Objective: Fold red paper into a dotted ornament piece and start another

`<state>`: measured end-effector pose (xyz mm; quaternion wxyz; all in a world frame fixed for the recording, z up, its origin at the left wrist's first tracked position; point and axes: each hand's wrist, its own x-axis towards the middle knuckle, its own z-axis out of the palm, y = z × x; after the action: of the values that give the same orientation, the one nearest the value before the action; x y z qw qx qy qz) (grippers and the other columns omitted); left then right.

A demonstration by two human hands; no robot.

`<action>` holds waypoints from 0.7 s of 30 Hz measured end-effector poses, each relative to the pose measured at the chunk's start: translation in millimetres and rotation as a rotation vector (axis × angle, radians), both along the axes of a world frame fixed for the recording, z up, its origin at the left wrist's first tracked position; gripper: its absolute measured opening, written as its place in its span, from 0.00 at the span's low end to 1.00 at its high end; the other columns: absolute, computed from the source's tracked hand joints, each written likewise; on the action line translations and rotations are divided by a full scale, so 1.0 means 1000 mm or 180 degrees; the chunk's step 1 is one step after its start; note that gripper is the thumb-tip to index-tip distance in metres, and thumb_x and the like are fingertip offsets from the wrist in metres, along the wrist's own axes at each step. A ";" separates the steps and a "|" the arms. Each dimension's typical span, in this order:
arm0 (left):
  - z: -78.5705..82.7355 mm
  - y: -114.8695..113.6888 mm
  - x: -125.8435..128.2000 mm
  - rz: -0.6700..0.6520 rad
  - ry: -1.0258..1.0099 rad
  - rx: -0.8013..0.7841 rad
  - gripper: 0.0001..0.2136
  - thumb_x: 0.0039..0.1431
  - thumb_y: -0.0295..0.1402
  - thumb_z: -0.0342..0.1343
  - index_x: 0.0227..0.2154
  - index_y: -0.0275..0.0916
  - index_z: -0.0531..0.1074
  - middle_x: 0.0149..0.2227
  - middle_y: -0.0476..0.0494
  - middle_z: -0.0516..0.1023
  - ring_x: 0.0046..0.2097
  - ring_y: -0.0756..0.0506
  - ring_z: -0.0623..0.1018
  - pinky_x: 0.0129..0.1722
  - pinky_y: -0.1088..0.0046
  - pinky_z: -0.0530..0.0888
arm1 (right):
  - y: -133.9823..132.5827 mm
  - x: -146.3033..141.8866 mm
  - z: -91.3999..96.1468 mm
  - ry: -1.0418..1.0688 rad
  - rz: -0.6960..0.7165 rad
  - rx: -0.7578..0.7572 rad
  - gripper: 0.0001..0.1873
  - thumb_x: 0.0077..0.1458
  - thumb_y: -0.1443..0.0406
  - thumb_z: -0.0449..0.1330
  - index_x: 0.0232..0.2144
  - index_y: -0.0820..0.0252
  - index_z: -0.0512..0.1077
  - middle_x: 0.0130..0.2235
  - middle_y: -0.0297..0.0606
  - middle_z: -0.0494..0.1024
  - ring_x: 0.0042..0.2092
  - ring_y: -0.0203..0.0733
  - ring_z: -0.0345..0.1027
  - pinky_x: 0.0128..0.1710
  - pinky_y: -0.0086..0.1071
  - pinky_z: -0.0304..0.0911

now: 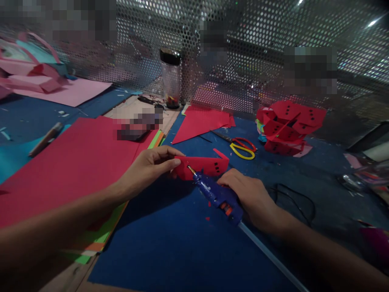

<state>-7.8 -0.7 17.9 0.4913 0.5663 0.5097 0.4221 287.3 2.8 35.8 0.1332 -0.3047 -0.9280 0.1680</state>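
Note:
My left hand (pixel 162 161) pinches the left end of a folded red paper piece (pixel 202 164), thumb in front and fingers behind. Black marks show near the paper's right end, and a narrow strip sticks up there. My right hand (pixel 247 194) is wrapped round a blue hot glue gun (pixel 215 192), whose brass tip points at the paper's front face close to my left thumb. Whether the tip touches the paper I cannot tell. From the gun's back end a long clear glue stick (pixel 270 253) runs toward the lower right.
Scissors (pixel 240 148) with red and yellow handles lie beyond my hands, beside red paper sheets (pixel 203 121). Red paper shapes with black marks (pixel 291 127) stand at right. Large red sheets (pixel 69 170) cover the left side. A clear bottle (pixel 172 81) stands by the perforated metal panel (pixel 240 77).

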 end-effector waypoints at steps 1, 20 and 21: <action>0.001 0.000 0.001 0.0000 0.0017 -0.0005 0.10 0.61 0.41 0.64 0.40 0.40 0.78 0.31 0.46 0.80 0.30 0.48 0.76 0.31 0.72 0.73 | 0.000 0.000 -0.001 -0.0028 -0.0006 0.0056 0.10 0.64 0.73 0.54 0.45 0.56 0.68 0.47 0.42 0.77 0.41 0.42 0.72 0.38 0.33 0.64; 0.003 -0.003 0.002 -0.0175 0.0151 -0.0002 0.12 0.63 0.40 0.62 0.42 0.37 0.76 0.31 0.48 0.79 0.30 0.50 0.75 0.31 0.74 0.72 | 0.004 0.000 -0.011 -0.0058 0.0121 0.0918 0.09 0.63 0.71 0.59 0.46 0.61 0.70 0.43 0.42 0.77 0.40 0.44 0.74 0.37 0.34 0.66; 0.003 -0.003 0.002 -0.0174 0.0152 0.0004 0.12 0.62 0.40 0.62 0.42 0.37 0.76 0.30 0.48 0.79 0.30 0.50 0.75 0.31 0.75 0.72 | 0.004 0.000 -0.011 -0.0055 0.0119 0.0924 0.09 0.63 0.71 0.59 0.46 0.61 0.70 0.43 0.43 0.77 0.41 0.44 0.74 0.37 0.34 0.66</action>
<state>-5.8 -3.4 20.8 0.4900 0.5903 0.5053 0.3951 287.7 7.1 25.0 0.1647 -0.2663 -0.9492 0.0318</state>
